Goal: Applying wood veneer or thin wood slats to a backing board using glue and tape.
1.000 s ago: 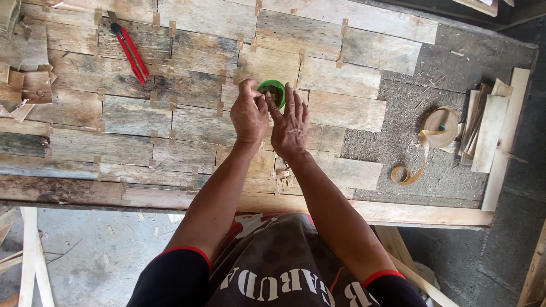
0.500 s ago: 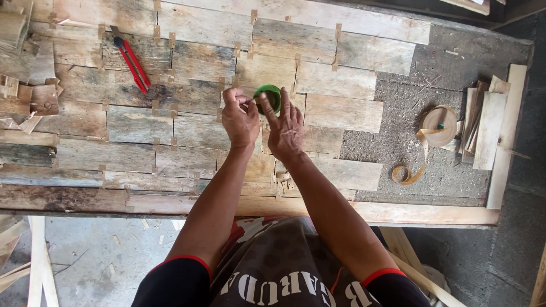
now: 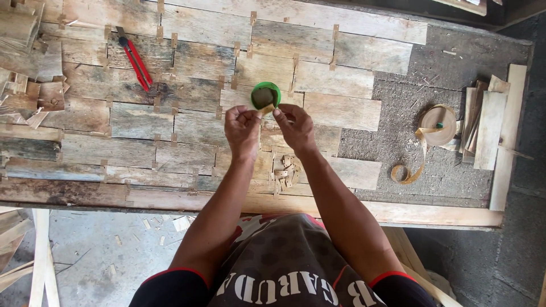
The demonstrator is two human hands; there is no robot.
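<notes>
- A small tan strip (image 3: pixel 268 108) is pinched between the two hands, just at the near edge of a green roll (image 3: pixel 265 95) that sits on the wood panels in the middle of the table (image 3: pixel 318 206).
- The left hand (image 3: pixel 242 126) is closed, thumb and fingertips nipping the strip's left end; the right hand (image 3: pixel 293 124) is likewise closed on its right end (whether the strip is still joined to the roll I cannot tell).
- The grip is by fingertips only, so the strip could slip free or, if it is sticky, fold onto itself or cling to a finger.
- The green roll lies loose, touched by neither hand as far as I can see; a tug on the strip could drag or tip it off its spot.
- Just near of the hands lies a scatter of small wood offcuts (image 3: pixel 283 170); a wrist brushing them could sweep some over the near edge to the floor (image 3: pixel 102 250).
- The grey wood panels (image 3: pixel 142 119) lie edge to edge with small tan tabs over the seams; leaning on them might shift a joint.
- A red cutter (image 3: pixel 135 58) lies far left, well apart, and a tan tape roll (image 3: pixel 437 123) with its curling tail sits to the right, both out of harm's way.
</notes>
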